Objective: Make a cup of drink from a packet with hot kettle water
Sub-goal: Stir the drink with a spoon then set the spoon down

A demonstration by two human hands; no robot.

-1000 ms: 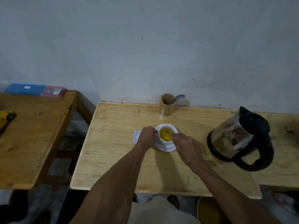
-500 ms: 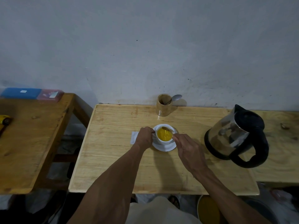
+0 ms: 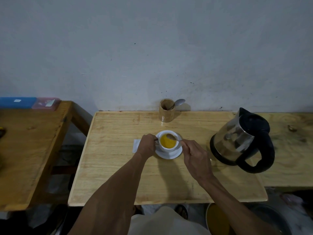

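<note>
On the wooden table (image 3: 110, 167) at frame centre, the white cup (image 3: 168, 141) holds yellow drink on its saucer (image 3: 169, 154). The left hand (image 3: 147, 146) grips the cup handle; the right hand (image 3: 194, 156) pinches a stirring spoon (image 3: 171, 137). Pouring appears complete, with the kettle (image 3: 240, 141) set down at right; stirring remains.

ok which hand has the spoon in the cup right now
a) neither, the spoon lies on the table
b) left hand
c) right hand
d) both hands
c: the right hand pinches the handle of the spoon, whose bowl sits over the yellow drink in the cup, while the left hand steadies the cup at its side.
</note>
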